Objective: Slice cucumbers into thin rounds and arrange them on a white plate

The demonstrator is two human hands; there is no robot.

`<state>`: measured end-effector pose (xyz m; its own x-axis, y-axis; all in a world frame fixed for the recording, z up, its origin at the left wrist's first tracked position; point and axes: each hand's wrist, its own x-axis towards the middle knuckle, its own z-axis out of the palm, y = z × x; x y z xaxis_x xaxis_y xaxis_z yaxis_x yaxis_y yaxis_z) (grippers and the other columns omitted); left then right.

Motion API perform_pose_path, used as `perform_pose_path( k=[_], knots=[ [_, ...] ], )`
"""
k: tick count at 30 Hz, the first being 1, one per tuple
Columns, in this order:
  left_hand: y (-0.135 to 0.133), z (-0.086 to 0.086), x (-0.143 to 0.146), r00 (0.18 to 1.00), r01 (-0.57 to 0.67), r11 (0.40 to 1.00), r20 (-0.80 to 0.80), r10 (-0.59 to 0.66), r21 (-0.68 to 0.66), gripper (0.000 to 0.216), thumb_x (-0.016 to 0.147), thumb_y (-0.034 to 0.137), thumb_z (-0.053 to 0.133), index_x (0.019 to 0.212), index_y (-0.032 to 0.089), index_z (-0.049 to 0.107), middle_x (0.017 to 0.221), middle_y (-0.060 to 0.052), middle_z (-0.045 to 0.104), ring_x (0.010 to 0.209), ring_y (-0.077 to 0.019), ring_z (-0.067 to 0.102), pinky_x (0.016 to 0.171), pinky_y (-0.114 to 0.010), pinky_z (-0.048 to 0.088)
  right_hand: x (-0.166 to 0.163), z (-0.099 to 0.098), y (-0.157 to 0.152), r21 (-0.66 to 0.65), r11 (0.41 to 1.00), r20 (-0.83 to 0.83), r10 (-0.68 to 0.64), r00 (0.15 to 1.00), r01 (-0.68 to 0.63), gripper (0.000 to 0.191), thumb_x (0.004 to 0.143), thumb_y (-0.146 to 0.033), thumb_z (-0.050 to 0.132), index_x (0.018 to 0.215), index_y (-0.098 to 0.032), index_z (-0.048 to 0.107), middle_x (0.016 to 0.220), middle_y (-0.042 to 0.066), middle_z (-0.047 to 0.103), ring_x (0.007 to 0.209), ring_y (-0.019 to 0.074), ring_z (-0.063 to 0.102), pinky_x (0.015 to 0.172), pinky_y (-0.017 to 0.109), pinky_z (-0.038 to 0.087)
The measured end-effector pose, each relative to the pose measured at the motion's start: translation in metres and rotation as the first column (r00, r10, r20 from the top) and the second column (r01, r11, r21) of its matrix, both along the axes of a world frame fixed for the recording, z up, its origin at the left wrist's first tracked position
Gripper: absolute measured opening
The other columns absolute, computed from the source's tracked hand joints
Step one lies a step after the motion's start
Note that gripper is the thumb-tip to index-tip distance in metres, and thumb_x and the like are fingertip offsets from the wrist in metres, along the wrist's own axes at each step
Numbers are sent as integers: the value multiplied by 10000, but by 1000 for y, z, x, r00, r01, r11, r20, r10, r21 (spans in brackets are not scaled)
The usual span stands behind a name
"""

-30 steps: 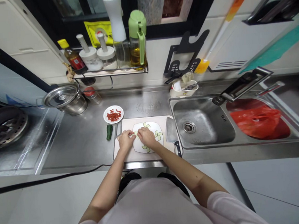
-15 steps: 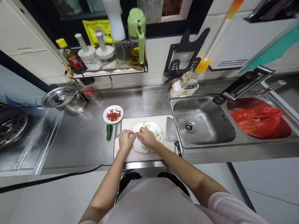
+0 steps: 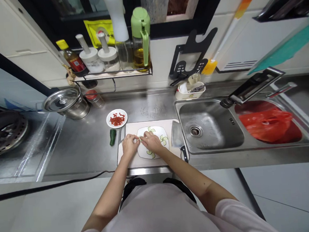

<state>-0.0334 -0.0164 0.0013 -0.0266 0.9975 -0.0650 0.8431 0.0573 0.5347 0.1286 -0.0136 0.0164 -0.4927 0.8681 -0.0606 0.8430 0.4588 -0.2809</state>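
A white square plate [image 3: 158,130] lies on a pale cutting board [image 3: 133,162], with thin green-edged cucumber slices [image 3: 164,140] set in curved clusters near its sides. My left hand [image 3: 130,145] is closed in a pinch at the plate's left edge. Against it, my right hand [image 3: 151,142] reaches over the plate with its fingers also pinched. Between the fingertips shows a small bit of cucumber slice, mostly hidden by the fingers. A cleaver [image 3: 177,135] with a black handle rests on the board's right side. Left of the board lies a dark green piece of cucumber [image 3: 112,137].
A small white plate [image 3: 125,120] of red goji-like berries stands behind the cucumber piece. On the right is a double sink [image 3: 212,125] with a red bag [image 3: 266,124]. A lidded steel pot [image 3: 75,110] and red-capped jar [image 3: 95,99] stand back left, below a bottle shelf [image 3: 107,76].
Both hands stay at the plate's left edge with only slight finger movement. The plate, cleaver and cucumber piece have not moved.
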Motion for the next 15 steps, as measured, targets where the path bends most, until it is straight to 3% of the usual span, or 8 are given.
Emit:
perform_pose_path(
  k=[15],
  knots=[
    [-3,-8,-1,996,35,993,72,-43,109,159,778,292,615,869,242,735,957,-47,605,943,-202,563,885,-343,432,1,-14,-1,18,1000,-25,-11,1000,12,305,959,-334,418,1194,-257,597,1048,81,543,916,184,449,663,239,355]
  ],
)
